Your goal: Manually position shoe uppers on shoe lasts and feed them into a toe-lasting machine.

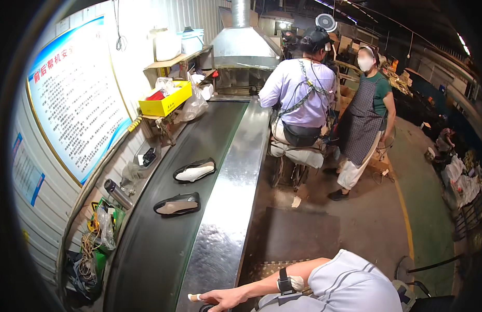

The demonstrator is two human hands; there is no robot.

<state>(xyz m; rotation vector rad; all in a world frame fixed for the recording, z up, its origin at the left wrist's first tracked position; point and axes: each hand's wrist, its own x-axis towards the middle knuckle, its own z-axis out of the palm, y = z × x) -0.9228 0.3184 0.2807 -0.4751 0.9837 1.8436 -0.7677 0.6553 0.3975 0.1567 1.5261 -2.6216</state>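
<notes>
My left hand (pixel 223 298) reaches in low over the near end of the metal ledge (pixel 228 208). One finger wears a pale cover (pixel 194 297) and points left. The other fingers curl down onto something dark, mostly cut off by the lower edge. A dark strap (pixel 285 281) circles my arm. My right hand is out of view. Away from my hand, two black shoes lie on the dark conveyor belt (pixel 147 255): the farther shoe (pixel 194 171) has a white insole side up, the nearer shoe (pixel 177 206) a beige one.
A person in a lilac top (pixel 303 93) sits beyond the ledge, and a person in a checked apron (pixel 360 119) stands to the right. A yellow box (pixel 165 105), a flask (pixel 117 193) and bags line the left wall. A metal hood (pixel 246 47) covers the belt's far end.
</notes>
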